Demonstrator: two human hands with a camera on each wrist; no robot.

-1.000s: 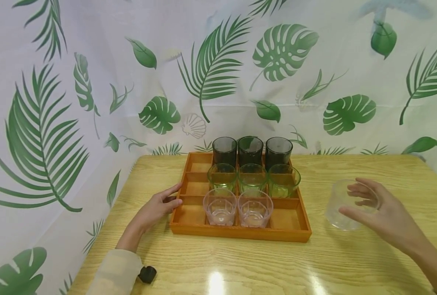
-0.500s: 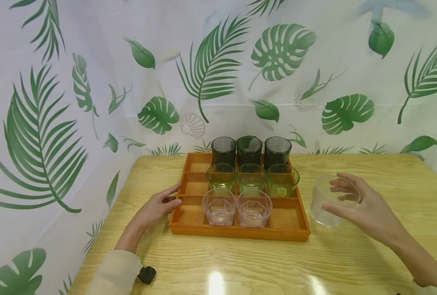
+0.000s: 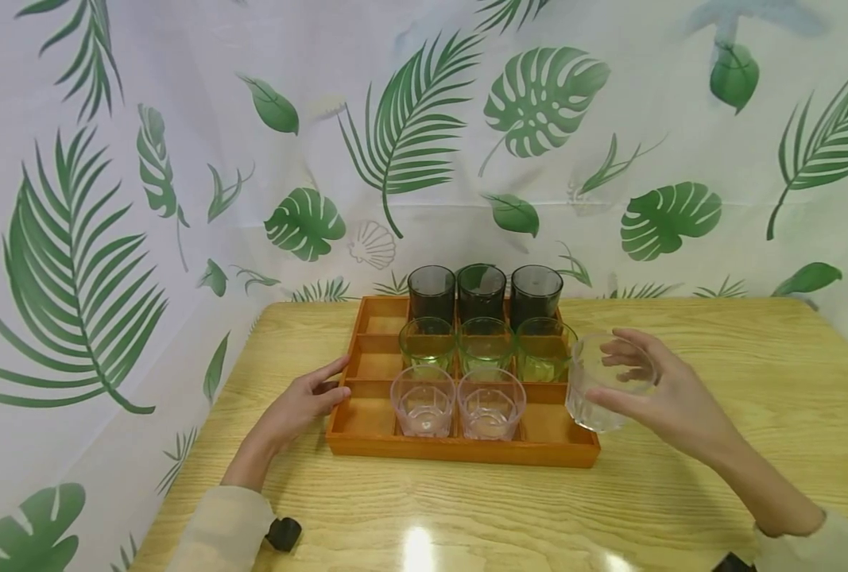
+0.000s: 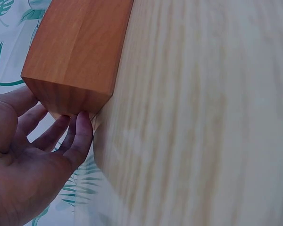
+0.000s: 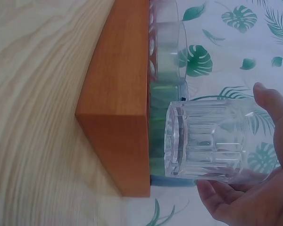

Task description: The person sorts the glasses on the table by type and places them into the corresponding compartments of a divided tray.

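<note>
My right hand [image 3: 670, 397] holds a clear, faceted drinking glass [image 3: 595, 389] by its side, thumb and fingers around it. The glass is raised, its base near the tray's right front corner. In the right wrist view the clear glass [image 5: 217, 141] appears sideways, beside the tray's corner. The orange-brown wooden tray [image 3: 459, 450] is divided into compartments. Against its left wall rest the fingers and thumb of my left hand [image 3: 298, 409]; the left wrist view shows fingertips [image 4: 85, 117] touching the wood. Two pinkish clear glasses [image 3: 491, 405] stand in the tray's front row.
Three green glasses [image 3: 427, 349] fill part of the middle row, and three dark glasses [image 3: 432, 294] the back row. The left column and front right compartment [image 3: 548, 417] hold no glass. A leaf-patterned cloth [image 3: 409, 143] hangs behind the wooden table [image 3: 366, 508].
My right hand has carried the clear glass leftward, from the right of the tray to its right edge. The left hand and tray stay where they were.
</note>
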